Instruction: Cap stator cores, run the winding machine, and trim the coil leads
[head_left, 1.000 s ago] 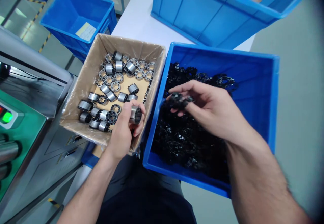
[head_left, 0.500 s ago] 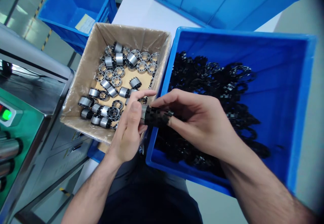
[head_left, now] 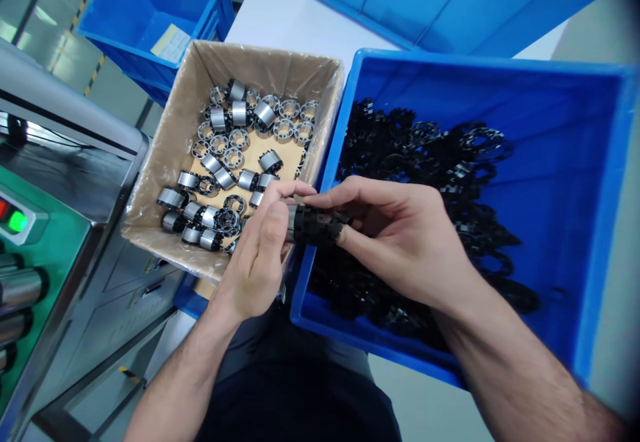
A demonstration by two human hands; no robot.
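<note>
My left hand (head_left: 260, 255) is closed around a silver metal stator core (head_left: 291, 223), over the gap between a lined carton and a blue bin. Black toothed plastic rings (head_left: 325, 226) sit against the core's right end, roughly in line with it. My right hand (head_left: 420, 245) pinches these rings between thumb and fingers. Both index fingertips come close together above the parts. My fingers cover much of the core, and I cannot tell how far the rings are seated on it.
The plastic-lined carton (head_left: 170, 102) holds several silver cores, some with black ends. Beside it, the blue bin (head_left: 575, 229) contains a pile of black plastic rings (head_left: 450, 155). Another blue bin (head_left: 400, 2) stands behind. A machine with a green surface (head_left: 55, 229) is at left.
My left index finger has bent down toward the parts, and my right index fingertip now meets it closely. Both hands have shifted slightly right in view, still holding the same parts.
</note>
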